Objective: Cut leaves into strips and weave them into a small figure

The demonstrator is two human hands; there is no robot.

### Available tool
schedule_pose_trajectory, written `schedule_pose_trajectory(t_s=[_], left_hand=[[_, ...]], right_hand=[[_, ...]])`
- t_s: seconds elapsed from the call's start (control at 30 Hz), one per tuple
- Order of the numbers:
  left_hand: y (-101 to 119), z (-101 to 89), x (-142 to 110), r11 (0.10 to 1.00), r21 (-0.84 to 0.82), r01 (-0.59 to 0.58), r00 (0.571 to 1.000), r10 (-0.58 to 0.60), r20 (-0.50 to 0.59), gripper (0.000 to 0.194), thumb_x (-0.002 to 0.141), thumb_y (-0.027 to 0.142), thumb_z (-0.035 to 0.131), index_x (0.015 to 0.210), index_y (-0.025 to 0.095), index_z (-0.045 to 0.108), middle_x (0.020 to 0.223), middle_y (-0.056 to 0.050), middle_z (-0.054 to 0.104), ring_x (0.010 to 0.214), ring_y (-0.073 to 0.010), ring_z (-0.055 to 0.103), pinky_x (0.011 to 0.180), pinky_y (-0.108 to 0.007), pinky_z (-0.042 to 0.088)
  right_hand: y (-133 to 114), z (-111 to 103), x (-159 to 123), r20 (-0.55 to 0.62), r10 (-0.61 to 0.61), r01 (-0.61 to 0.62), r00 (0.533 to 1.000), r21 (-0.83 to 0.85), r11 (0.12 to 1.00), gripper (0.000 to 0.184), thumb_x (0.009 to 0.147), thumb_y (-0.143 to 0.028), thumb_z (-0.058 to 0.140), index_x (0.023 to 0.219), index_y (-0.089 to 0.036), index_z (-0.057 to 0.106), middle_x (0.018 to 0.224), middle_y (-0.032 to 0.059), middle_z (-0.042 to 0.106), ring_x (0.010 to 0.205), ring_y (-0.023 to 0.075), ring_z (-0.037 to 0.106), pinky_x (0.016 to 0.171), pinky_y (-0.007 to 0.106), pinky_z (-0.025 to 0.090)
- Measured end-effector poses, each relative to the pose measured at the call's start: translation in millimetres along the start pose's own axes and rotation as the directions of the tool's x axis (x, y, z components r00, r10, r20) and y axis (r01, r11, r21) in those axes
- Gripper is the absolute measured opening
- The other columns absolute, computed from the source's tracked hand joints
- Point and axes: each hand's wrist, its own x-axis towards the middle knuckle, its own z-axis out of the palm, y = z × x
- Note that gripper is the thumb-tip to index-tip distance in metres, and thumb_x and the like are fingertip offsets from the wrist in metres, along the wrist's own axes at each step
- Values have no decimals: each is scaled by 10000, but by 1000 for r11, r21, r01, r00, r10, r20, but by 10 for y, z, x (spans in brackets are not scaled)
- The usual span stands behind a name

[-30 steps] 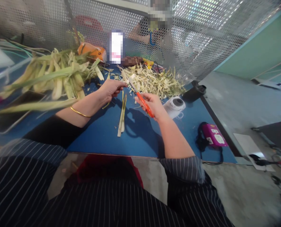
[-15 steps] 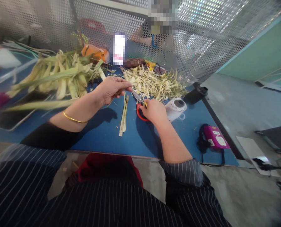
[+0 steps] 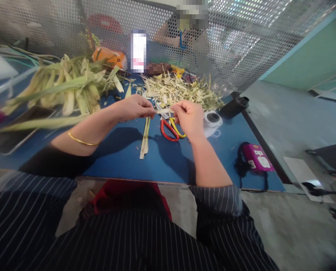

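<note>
A short pale strip of plant leaf (image 3: 164, 111) is stretched level between my two hands. My left hand (image 3: 138, 107) pinches its left end, and my right hand (image 3: 189, 116) pinches the right end. Just under the strip, scissors (image 3: 170, 130) with one red and one yellow handle lie on the blue table (image 3: 119, 158); my right hand partly covers them. Several long cut strips (image 3: 145, 139) lie below my left hand, pointing toward me. Behind both hands spreads a heap of pale shredded scraps (image 3: 182, 90).
Long green-white stalks (image 3: 69, 86) pile up at the left. To the right are a spool of white thread (image 3: 212, 119), a black cylinder (image 3: 234, 107) and a purple box with a cord (image 3: 258, 158). A perforated metal screen (image 3: 230, 49) stands behind; a person sits beyond it.
My right hand has let go of the scissors, which now lie on the table. It has taken the right end of the strip that my left hand holds.
</note>
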Motion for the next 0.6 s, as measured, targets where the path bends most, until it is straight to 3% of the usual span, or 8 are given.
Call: schedule_pose_trajectory(t_s=[0.17, 0.27, 0.4, 0.57, 0.6], left_hand=[[-219, -397, 62, 992, 123, 30, 1000, -29, -2, 254, 747, 378, 662, 681, 139, 718, 523, -8, 465, 497, -92, 364, 548, -281, 229], [-332, -576, 94, 979, 197, 53, 997, -41, -64, 223, 703, 382, 693, 703, 163, 735, 539, -10, 505, 525, -107, 385, 563, -288, 252], [-412, -704, 130, 957, 282, 68, 985, -20, -169, 213, 630, 388, 737, 634, 176, 717, 587, -30, 583, 610, -147, 488, 608, -291, 314], [-491, -774, 143, 972, 222, 81, 993, -58, -104, 248, 692, 392, 721, 621, 163, 657, 495, 5, 460, 527, -107, 384, 557, -289, 260], [-498, -763, 141, 987, 146, 65, 994, -51, -97, 237, 709, 363, 720, 614, 160, 645, 476, 12, 431, 523, -102, 362, 554, -287, 255]], right_hand=[[30, -33, 27, -13, 2, -2, 1000, -15, 1000, 166, 824, -283, 574, 709, -178, 631, 584, -27, 581, 452, 96, 547, 535, 251, 427], [42, -24, 14, 175, -30, 30, 984, -2, 1000, 166, 832, -312, 573, 797, -183, 670, 594, -27, 587, 474, 97, 551, 554, 255, 435], [37, -43, -12, 439, 4, 50, 898, -109, 993, 143, 825, -289, 575, 782, -188, 667, 586, -31, 599, 470, 90, 538, 586, 263, 430], [10, -113, -22, 523, 62, 43, 850, -186, 982, 150, 844, -289, 556, 737, -191, 591, 588, -34, 594, 459, 78, 522, 540, 239, 393], [10, -119, -22, 531, 68, 31, 844, -175, 984, 163, 847, -298, 558, 726, -191, 580, 581, -35, 589, 454, 78, 522, 523, 232, 387]])
